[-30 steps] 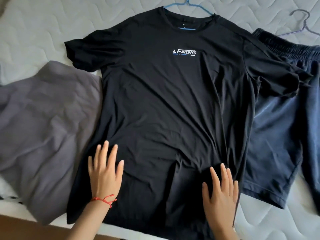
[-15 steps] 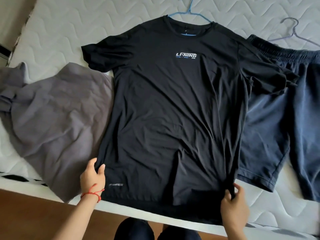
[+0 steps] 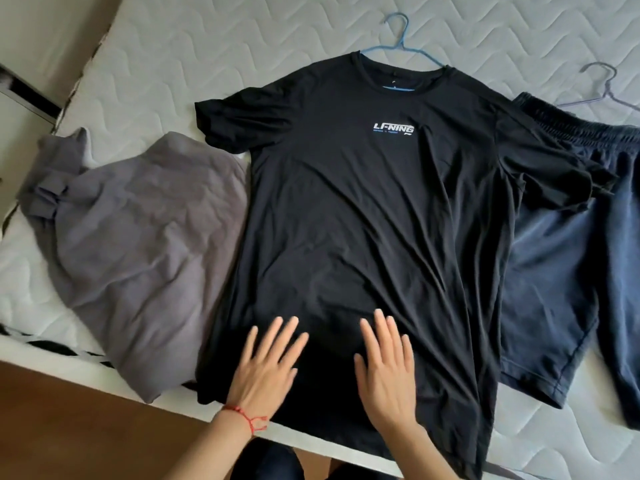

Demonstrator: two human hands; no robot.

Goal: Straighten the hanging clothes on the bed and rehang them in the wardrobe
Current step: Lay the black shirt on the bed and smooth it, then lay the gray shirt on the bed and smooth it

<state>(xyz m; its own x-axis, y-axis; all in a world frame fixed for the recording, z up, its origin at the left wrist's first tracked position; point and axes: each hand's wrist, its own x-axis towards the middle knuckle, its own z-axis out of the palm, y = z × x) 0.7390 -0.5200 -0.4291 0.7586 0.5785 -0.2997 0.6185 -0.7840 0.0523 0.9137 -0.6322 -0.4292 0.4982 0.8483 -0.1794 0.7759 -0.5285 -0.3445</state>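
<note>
A black T-shirt (image 3: 374, 216) with a small white chest logo lies face up on the bed, still on a blue hanger (image 3: 398, 43) whose hook pokes out above the collar. My left hand (image 3: 266, 365), with a red string at the wrist, lies flat on the lower middle of the shirt. My right hand (image 3: 388, 368) lies flat beside it, fingers straight and spread. Both press on the fabric near the hem. A few creases run across the shirt's belly and right sleeve.
A grey garment (image 3: 135, 258) lies crumpled to the left of the shirt. Dark blue shorts (image 3: 568, 265) on a grey hanger (image 3: 602, 84) lie to the right, partly under the shirt's sleeve. The white quilted mattress (image 3: 214, 53) ends at a wooden floor (image 3: 69, 427) near me.
Both hands let go of the shirt's bottom corners, which they pinched half a second ago, and moved inward onto the lower middle of the shirt, now flat. The hem lies lower over the bed edge.
</note>
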